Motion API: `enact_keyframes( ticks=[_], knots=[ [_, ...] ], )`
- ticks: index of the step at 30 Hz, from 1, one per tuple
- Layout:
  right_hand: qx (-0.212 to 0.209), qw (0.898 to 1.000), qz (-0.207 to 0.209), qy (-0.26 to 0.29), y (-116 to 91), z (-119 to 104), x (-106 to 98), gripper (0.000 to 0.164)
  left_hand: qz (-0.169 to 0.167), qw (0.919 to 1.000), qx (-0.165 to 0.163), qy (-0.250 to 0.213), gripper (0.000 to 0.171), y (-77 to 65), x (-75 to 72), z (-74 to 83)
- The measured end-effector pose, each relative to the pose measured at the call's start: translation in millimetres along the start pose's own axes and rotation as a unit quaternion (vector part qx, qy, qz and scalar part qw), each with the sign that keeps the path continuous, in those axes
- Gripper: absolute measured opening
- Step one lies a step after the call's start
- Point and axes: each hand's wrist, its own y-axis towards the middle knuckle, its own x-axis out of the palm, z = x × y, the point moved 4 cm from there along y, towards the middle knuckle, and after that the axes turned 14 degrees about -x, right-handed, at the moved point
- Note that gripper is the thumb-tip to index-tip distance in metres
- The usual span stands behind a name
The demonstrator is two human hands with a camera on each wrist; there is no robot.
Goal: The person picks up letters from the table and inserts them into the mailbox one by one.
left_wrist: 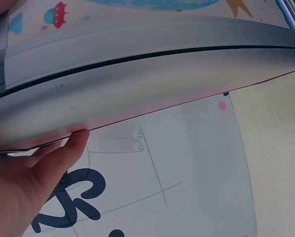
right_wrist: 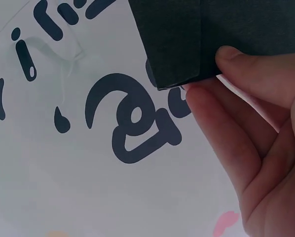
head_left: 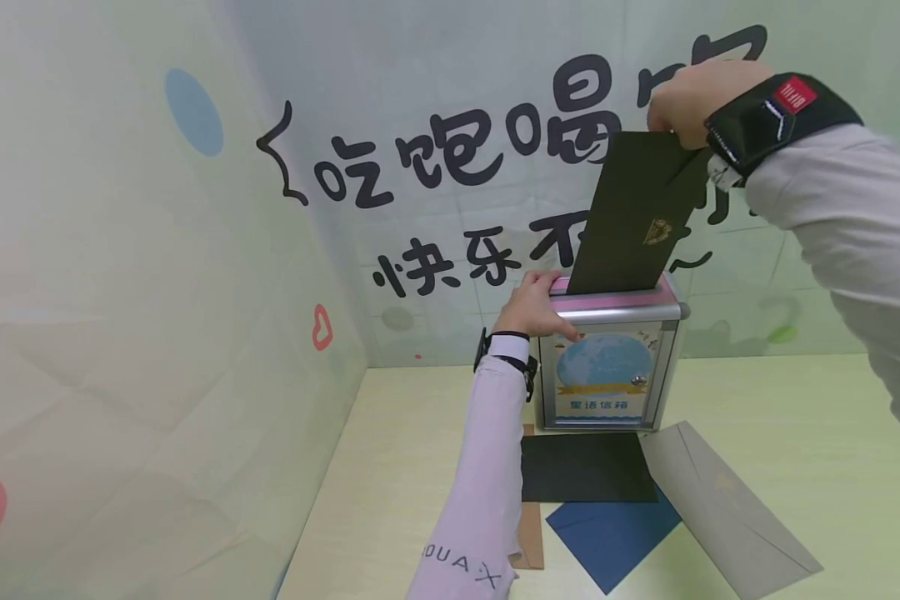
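Observation:
In the head view my right hand [head_left: 701, 96] pinches the upper end of a dark green envelope [head_left: 630, 212] with a small gold emblem. The envelope stands tilted, its lower end at the pink top of a silver-framed letter box [head_left: 606, 315]. In the right wrist view, thumb and fingers [right_wrist: 258, 74] squeeze the envelope's edge [right_wrist: 174, 44]. My left hand [head_left: 532, 307] holds the box's upper left corner, thumb over the front edge. The left wrist view shows its fingers [left_wrist: 73, 148] against the box's top edge [left_wrist: 152, 84].
Before the box lie a black envelope [head_left: 588, 468], a blue envelope [head_left: 615, 542], a grey envelope [head_left: 735, 517] and a partly covered brown envelope [head_left: 530, 533] on the pale table [head_left: 405, 442]. A printed sheet with black characters [head_left: 450, 150] hangs behind; another covers the left side.

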Motion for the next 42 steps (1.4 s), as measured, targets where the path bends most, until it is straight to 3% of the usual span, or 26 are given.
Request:
enact_keyframes(
  ticks=[6, 17, 24, 31, 36, 42],
  knots=[
    [-0.016, 1.0, 0.023, -0.006, 2.8, -9.5, 2.3, 0.019, -0.002, 1.0, 0.0, 0.003, 0.103, 1.1, -0.4, 0.2],
    [-0.018, 0.999, -0.044, 0.024, 13.7, -26.6, 18.0, 0.026, 0.003, 1.0, -0.003, 0.002, 0.102, -0.2, -0.5, 0.3],
    [-0.048, 0.998, -0.036, 0.017, 17.6, -38.8, 39.2, 0.026, -0.003, 1.0, -0.003, -0.001, 0.102, -1.9, 0.1, 0.0],
    [-0.081, 0.997, 0.006, -0.002, 24.8, -53.5, 60.4, 0.026, -0.004, 1.0, -0.006, 0.003, 0.102, -2.5, -2.6, -0.2],
    [-0.093, 0.996, 0.0, 0.01, 30.7, -58.1, 79.9, 0.029, -0.006, 1.0, -0.005, 0.0, 0.102, -4.3, -4.5, 1.0],
    [-0.076, 0.996, -0.039, 0.038, 34.4, -59.8, 102.7, 0.026, -0.004, 1.0, -0.004, -0.003, 0.102, -4.7, -4.6, 1.4]
  ],
)
